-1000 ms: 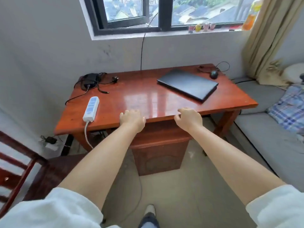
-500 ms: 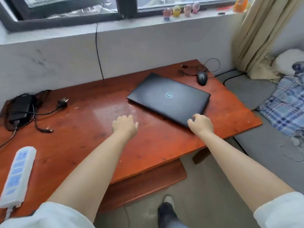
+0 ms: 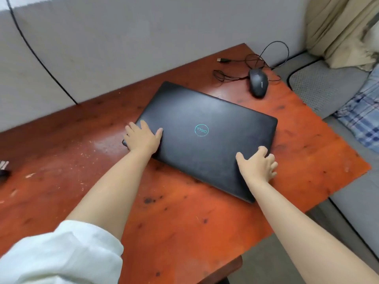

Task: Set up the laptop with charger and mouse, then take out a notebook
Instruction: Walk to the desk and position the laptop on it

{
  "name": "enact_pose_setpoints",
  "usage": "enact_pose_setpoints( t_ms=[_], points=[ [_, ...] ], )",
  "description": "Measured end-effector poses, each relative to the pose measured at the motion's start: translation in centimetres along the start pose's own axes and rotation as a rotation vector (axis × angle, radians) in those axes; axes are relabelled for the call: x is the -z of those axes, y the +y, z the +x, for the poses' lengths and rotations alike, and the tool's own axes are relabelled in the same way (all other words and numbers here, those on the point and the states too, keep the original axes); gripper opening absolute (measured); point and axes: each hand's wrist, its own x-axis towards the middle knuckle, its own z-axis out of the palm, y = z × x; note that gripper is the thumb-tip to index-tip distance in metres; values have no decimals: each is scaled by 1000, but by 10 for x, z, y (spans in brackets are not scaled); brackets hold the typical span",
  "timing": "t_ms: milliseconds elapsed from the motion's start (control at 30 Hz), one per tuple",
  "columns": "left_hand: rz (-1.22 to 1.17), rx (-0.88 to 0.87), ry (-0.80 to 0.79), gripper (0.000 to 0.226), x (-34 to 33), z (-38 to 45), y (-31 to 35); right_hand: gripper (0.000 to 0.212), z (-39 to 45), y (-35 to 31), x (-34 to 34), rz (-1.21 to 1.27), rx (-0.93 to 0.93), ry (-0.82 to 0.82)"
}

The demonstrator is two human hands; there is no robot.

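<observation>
Laptop (image 3: pixel 205 136) closed, long axis slanting near-right, both hands' fingers (image 3: pixel 266 154) spread, flat on lid.

Both forearms are bare from elbow to wrist. The left arm's sleeve (image 3: pixel 59 255), white with a faint pale-green cast, is pushed up into soft bunched folds (loose cloth, shirt-like). The left hand (image 3: pixel 142 138) and right hand (image 3: pixel 257 167) wear no rings, watch or gloves.
</observation>
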Motion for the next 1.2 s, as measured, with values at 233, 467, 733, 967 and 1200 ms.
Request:
enact_pose_setpoints(
  t_ms=[233,467,733,967,1200],
  points=[
    [-158,18,-28,82,-2,30,-6,68,8,-16,-7,209,-184,25],
    [-345,123,-123,82,9,10,-33,61,-3,-18,-2,283,-211,28],
    [-402,422,-8,82,16,-61,-117,48,-57,-32,-22,185,-22,-62],
    [-487,682,42,91,12,-136,-185,29,-98,-51,-51,62,190,-220],
    [-589,837,83,90,-4,-168,-189,23,-98,-69,-60,23,299,-289]
  ],
)
